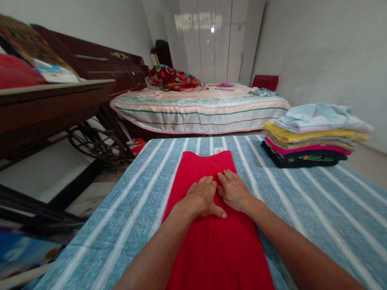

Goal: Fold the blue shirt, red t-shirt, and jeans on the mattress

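A red garment (211, 249), folded into a long strip, lies flat on the blue-and-white striped cloth (133, 201). My left hand (204, 197) rests on its upper half, palm down, with the thumb stretched out to the right. Close beside it, my right hand (234, 189) presses on the garment's right side, fingers extended toward the left hand. Neither hand grips anything. A small white tag with dark lettering (218, 150) shows at the garment's far edge. The garment's near end runs out of view between my forearms.
A stack of folded clothes (308, 141) stands at the right on the striped cloth. Beyond is a bed with a pale striped cover (199, 112) and a red floral bundle (173, 78). At left stands a dark wooden table (54, 100) with an iron wheel (93, 139) beneath.
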`<state>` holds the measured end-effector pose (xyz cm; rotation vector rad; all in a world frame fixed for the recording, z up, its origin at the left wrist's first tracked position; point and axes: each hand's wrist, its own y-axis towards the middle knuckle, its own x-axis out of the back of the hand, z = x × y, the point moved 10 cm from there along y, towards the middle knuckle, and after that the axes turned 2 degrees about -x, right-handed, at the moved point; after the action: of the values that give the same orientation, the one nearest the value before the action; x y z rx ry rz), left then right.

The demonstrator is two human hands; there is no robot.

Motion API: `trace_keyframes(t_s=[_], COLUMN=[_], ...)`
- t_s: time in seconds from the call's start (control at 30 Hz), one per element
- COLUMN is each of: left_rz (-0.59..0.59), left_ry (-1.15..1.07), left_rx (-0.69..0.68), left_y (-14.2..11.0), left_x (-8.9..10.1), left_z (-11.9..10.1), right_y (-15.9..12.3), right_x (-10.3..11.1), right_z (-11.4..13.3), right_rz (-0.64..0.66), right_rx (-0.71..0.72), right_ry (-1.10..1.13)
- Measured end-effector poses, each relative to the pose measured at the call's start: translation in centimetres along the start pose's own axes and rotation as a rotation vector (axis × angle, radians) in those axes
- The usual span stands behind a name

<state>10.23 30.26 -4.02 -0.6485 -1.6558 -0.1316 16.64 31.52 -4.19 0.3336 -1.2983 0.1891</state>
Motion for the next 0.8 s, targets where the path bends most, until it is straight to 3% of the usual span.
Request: trace_keyframes(t_s=[0.43,0.8], left_rz=[0.01,0.085], left_ry=[-0.007,0.028], left_rx=[0.002,-0.007], left_y=[0.3,0.7], left_x=[-0.5,-0.7], left_z=[0.5,-0.1], right_y=[-0.9,-1.1], right_x=[-1.4,-1.6], right_z=[0.6,0.6], right_rz=[0.101,0.105], right_rx=[-0.143,-0.127], right_ry=[0.032,0.033])
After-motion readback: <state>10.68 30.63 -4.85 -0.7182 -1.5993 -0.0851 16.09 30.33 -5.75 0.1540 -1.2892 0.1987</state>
